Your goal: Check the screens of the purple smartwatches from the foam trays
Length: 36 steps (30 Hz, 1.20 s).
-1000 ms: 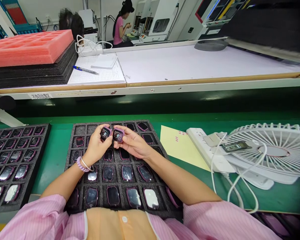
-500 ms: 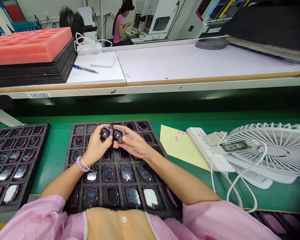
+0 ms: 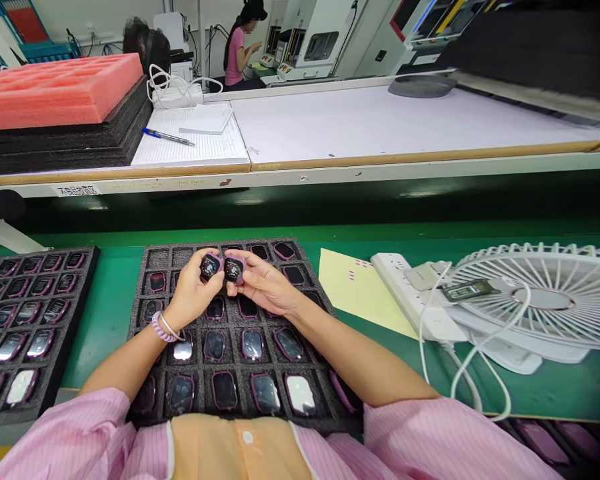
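Side by side above the black foam tray [image 3: 160, 256] are two smartwatch bodies with purple cases and lit dark screens. My left hand [image 3: 193, 288] is closed on the left watch [image 3: 210, 267], thumb at its lower edge. The right watch [image 3: 234, 269] is pinched in my right hand [image 3: 263, 283], its screen also facing me. The two cases are very close; whether they touch I cannot tell. Below my hands, several purple-rimmed watches, such as one dark-screened watch [image 3: 225, 390], lie in the tray's compartments. A few back-row compartments hold nothing.
Another foam tray [image 3: 55, 393] of watches lies at left. To the right are a yellow sheet [image 3: 355, 293], a power strip [image 3: 405, 293] and a white fan [image 3: 545, 300] with loose cables. The raised shelf [image 3: 330, 127] carries pink foam [image 3: 100, 87], papers and a pen [image 3: 167, 137].
Both hands keep hold of the two watches in nearly the same place. The whole view has shifted very slightly.
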Available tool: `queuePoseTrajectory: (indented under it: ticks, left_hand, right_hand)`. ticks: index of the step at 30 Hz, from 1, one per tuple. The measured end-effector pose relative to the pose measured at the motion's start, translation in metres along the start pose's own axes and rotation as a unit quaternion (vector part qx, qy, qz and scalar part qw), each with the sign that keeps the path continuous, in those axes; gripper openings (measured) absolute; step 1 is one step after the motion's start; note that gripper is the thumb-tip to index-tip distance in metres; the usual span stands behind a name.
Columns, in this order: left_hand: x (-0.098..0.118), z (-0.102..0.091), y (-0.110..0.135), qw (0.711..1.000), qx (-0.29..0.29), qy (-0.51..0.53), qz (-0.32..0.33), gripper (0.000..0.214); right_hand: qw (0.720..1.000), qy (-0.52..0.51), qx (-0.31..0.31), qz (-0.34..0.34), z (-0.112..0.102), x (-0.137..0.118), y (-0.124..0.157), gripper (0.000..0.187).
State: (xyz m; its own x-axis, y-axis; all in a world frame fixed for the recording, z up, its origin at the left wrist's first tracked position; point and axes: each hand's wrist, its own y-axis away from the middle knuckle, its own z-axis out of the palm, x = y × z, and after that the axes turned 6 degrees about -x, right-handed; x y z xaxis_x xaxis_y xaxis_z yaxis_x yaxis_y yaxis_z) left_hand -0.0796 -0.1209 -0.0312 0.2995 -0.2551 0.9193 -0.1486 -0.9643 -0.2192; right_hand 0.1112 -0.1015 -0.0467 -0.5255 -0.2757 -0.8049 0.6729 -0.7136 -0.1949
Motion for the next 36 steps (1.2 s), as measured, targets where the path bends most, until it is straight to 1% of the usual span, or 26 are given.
queuePoseTrajectory:
  ticks: [2, 4, 7, 9, 10, 13, 15, 19, 21, 24, 28, 36]
  left_hand:
    - [-0.001, -0.001, -0.001, 1.000, -0.003, 0.006, -0.004, 0.039]
    - [-0.002, -0.001, -0.003, 0.999, -0.006, 0.036, -0.019, 0.041]
    - [-0.001, -0.001, -0.005, 0.990, -0.017, 0.123, -0.070, 0.056]
    - [0.001, -0.001, -0.006, 0.976, -0.030, 0.189, -0.106, 0.066]
    - [0.003, -0.001, -0.007, 0.967, -0.040, 0.220, -0.120, 0.068]
    - [0.006, -0.002, -0.010, 0.942, -0.058, 0.297, -0.143, 0.056]
    - [0.007, -0.003, -0.011, 0.932, -0.060, 0.322, -0.153, 0.048]
    - [0.005, -0.004, -0.011, 0.933, -0.062, 0.316, -0.162, 0.042]
    - [0.004, -0.005, -0.010, 0.940, -0.057, 0.297, -0.158, 0.045]
    - [0.004, -0.004, -0.009, 0.953, -0.054, 0.267, -0.135, 0.054]
    - [0.004, -0.004, -0.008, 0.962, -0.065, 0.238, -0.116, 0.052]
    - [0.004, -0.005, -0.008, 0.955, -0.079, 0.258, -0.120, 0.046]
  right_hand:
    - [1.000, 0.006, 0.015, 0.005, 0.000, -0.001, -0.001, 0.054]
    - [0.999, 0.007, 0.036, 0.009, -0.002, -0.002, -0.002, 0.056]
    - [0.998, -0.006, 0.066, 0.012, -0.007, -0.003, -0.005, 0.052]
    - [0.996, -0.014, 0.087, 0.016, -0.010, -0.003, -0.006, 0.048]
    - [0.995, -0.016, 0.095, 0.019, -0.011, -0.003, -0.007, 0.047]
    - [0.994, -0.018, 0.106, 0.025, -0.013, -0.002, -0.007, 0.045]
    - [0.994, -0.011, 0.108, 0.026, -0.013, -0.001, -0.006, 0.044]
    - [0.994, 0.018, 0.107, 0.026, -0.011, 0.001, -0.005, 0.044]
    - [0.993, 0.032, 0.109, 0.019, -0.010, 0.001, -0.005, 0.047]
    - [0.992, 0.051, 0.113, 0.007, -0.011, 0.002, -0.004, 0.051]
    - [0.991, 0.070, 0.111, 0.003, -0.011, 0.002, -0.004, 0.047]
    - [0.990, 0.078, 0.114, 0.006, -0.009, 0.001, -0.003, 0.045]
